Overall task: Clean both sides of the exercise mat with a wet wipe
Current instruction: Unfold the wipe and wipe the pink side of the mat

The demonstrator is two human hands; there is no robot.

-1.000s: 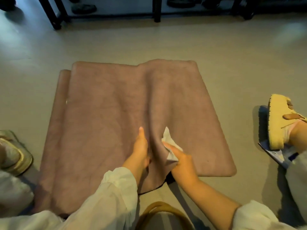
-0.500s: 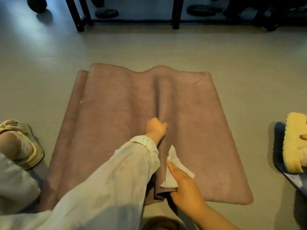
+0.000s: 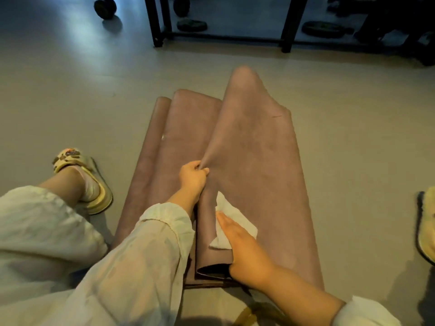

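Exercise mat (image 3: 254, 147), dusty pink, lies on the floor (image 3: 70, 95) mid-frame, running from bottom centre up toward the upper middle. It is not flat: a long ridge of it is pulled up, peaking in a hump at upper centre, and the near end curls over itself so a dark underside shows at the lower centre edge. A second layer or rolled edge of the same mat sits flat along its left side. Left hand (image 3: 191, 177), centre frame, fingers curled, pinching a fold of the mat and lifting it; cream sleeve (image 3: 131, 260) runs from it down to the lower left. Right hand (image 3: 244, 245), lower centre-right, fingers straight and together, palm down, pressing the wet wipe (image 3: 231, 220) against the mat just right of the raised fold. Wipe is white, crumpled, partly under the fingers, corners sticking out above and to the left of them. Thumb position on the right hand: can't tell, hidden at the mat's curled edge. Left foot in a pale yellow sandal (image 3: 91, 182) on the floor at middle left, well apart from the mat's edge. Another yellow sandal (image 3: 427, 227) cut off at the right border. Black rack legs (image 3: 157, 22) and weight plates (image 3: 191, 25) along the top of the frame, a dumbbell (image 3: 105, 7) at upper left. A tan curved strap (image 3: 249, 314), blurred, sits at the bottom edge.
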